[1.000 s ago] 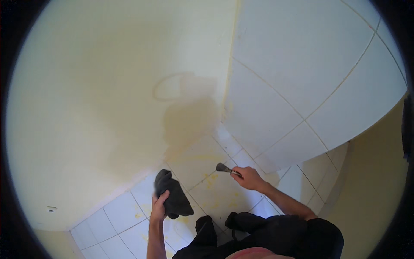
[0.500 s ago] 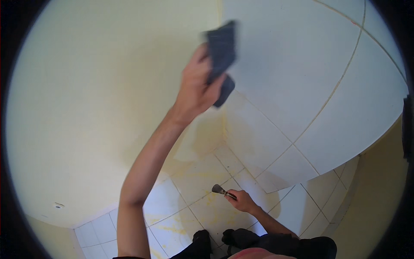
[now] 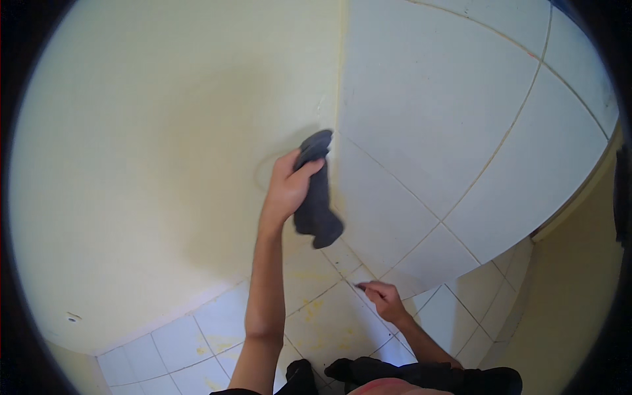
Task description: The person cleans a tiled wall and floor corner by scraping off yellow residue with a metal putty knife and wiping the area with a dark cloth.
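Note:
My left hand [image 3: 287, 187] grips a dark grey cloth [image 3: 317, 205] close to the corner where the cream wall [image 3: 164, 131] meets the white-tiled wall [image 3: 408, 118]. One bunched end shows above my thumb, and the rest hangs below my fingers. Whether the cloth touches the wall, I cannot tell. Lower down on the right, my right hand [image 3: 386, 301] is closed around a paintbrush [image 3: 360, 286]. Only a small dark piece of the brush sticks out by my fingers; the remainder is hidden.
Yellow smears [image 3: 313, 308] mark the white floor tiles [image 3: 289, 273] below my hands. My dark-clad feet [image 3: 301, 374] are at the bottom edge. A small fitting [image 3: 73, 318] sits low on the cream wall at left. The tiled wall ends at an edge on the right.
My left hand has come down along the corner with the cloth, which now hangs downward. My right hand has shifted slightly right and up, and the brush has turned mostly out of sight.

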`<state>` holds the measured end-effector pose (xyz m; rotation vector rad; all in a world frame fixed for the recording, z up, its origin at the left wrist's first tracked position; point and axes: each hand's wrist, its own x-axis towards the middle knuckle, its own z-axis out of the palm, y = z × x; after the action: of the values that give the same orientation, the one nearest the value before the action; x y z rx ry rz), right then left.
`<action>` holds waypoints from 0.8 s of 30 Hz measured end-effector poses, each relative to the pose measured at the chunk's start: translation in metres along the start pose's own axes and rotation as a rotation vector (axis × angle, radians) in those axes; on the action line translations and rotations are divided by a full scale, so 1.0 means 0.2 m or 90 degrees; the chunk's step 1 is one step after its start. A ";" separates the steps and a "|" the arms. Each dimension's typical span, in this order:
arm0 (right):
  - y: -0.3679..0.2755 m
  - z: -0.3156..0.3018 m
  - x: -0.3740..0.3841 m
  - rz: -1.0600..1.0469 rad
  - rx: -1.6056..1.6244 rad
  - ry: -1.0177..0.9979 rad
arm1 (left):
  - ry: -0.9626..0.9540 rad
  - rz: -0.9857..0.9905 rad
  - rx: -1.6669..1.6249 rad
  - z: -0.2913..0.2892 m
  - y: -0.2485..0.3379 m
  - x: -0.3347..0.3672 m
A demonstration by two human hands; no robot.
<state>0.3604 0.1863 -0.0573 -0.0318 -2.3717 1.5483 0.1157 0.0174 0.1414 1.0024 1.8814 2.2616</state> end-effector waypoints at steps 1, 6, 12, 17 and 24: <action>-0.06 -0.03 0.05 -0.077 -0.004 0.045 | 0.010 -0.016 -0.033 -0.06 -0.02 -0.07; -0.44 -0.09 0.44 -0.188 0.017 0.142 | 0.068 -0.088 -0.168 -0.24 0.02 -0.22; -0.80 -0.19 0.94 -0.277 -0.089 0.188 | 0.068 -0.064 -0.208 -0.29 0.03 -0.27; -1.03 -0.26 1.33 -0.360 -0.119 0.293 | 0.104 -0.086 -0.206 -0.31 0.05 -0.25; -0.88 -0.24 1.32 -0.185 -0.019 0.355 | 0.136 -0.084 -0.186 -0.36 0.06 -0.27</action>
<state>0.1476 0.2046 0.1820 -0.1061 -1.8644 1.1781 0.1273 -0.0715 0.1236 0.6014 1.5596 2.5497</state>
